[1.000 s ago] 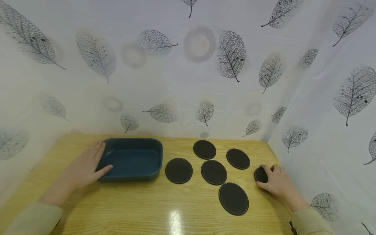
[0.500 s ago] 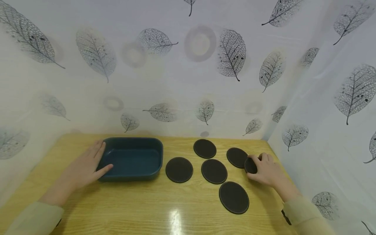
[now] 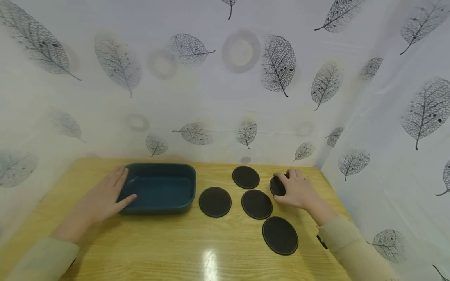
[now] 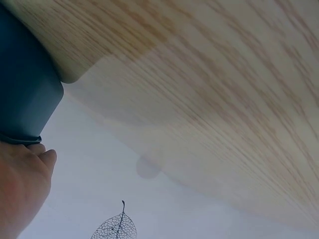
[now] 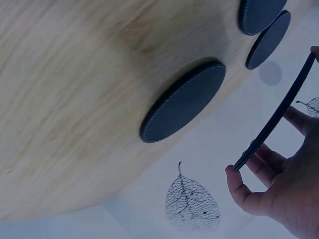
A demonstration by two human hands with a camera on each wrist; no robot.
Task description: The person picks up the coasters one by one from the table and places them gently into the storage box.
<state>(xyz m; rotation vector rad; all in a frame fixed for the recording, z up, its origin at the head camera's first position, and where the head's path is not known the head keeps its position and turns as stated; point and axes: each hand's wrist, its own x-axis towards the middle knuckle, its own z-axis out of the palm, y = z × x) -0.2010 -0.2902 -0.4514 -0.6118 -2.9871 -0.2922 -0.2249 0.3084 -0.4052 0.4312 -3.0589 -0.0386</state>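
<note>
A dark blue rectangular baking dish stands at the back left. My left hand rests against its left end, fingers along the side and thumb extended over the dish; the left wrist view shows the hand at the rim. My right hand grips a round black coaster by its edge, fingers at the far side and thumb at the near side. In the right wrist view this coaster appears nearly edge-on. It covers the place where another coaster lay.
Several black stitched coasters lie flat on the wooden table: one beside the dish, one at the back, one in the middle and one in front. A leaf-print curtain hangs behind and at the right.
My right hand has carried the held coaster left and back across the table, over the spot of the back right coaster, which is now hidden. The left hand and the dish have stayed in place.
</note>
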